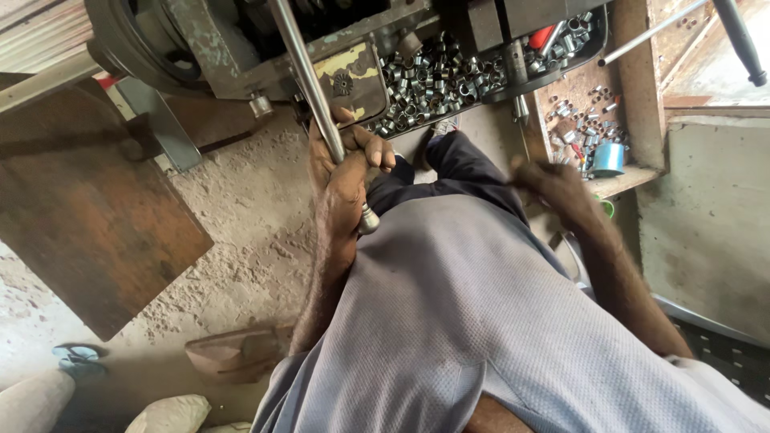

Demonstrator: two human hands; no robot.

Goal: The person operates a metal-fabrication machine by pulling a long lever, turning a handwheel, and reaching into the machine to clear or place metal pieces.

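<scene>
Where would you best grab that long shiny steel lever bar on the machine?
Near its lower end, just above the knob, where the left hand wraps the long shiny steel lever bar. Come from the side: the shaft is round, slim and tilted, so fingers can close around it.

Long steel lever rod (309,84), slanted, knobbed lower end, gripped low

One camera, worn on the head, looks straight down.

It sits high over the person's own grey shirt (481,321), very close, so the shirt fills the lower half. Farther off, at the top, it sees the machine (241,40) and a tray of small metal rings (449,76). The dusty floor (241,232) lies far below. No other view shares this scene.
</scene>
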